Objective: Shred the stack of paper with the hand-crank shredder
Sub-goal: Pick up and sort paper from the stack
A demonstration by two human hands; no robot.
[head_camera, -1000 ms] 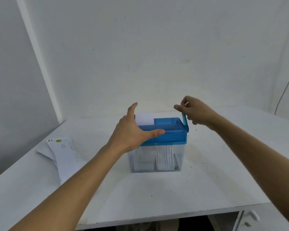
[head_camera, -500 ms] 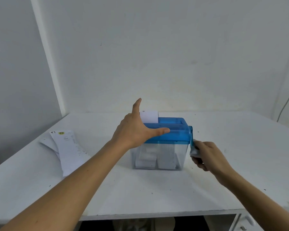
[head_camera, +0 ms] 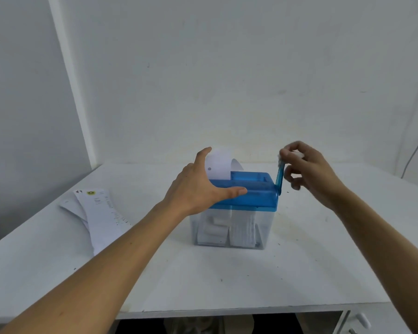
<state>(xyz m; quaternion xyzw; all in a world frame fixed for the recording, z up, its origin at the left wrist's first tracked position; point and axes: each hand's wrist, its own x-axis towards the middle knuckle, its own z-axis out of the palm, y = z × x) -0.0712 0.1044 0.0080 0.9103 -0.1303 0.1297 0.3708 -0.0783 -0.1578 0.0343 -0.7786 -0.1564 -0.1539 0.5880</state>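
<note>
A hand-crank shredder with a blue top and a clear bin stands in the middle of the white table. White paper strips hang inside the bin. A white sheet sticks up from the slot at the top's back left. My left hand rests on the blue top with straight fingers, thumb along the front. My right hand pinches the knob of the blue crank, which points upward at the shredder's right side.
A small stack of printed paper lies on the table to the left of the shredder. White walls stand behind the table. A cable hangs at the far right. A cabinet handle shows below the table's front right edge.
The crank went from up to down and is now up again, my right hand turning with it. More of the sheet shows above the slot as the view shifted. My left hand stayed on top.
</note>
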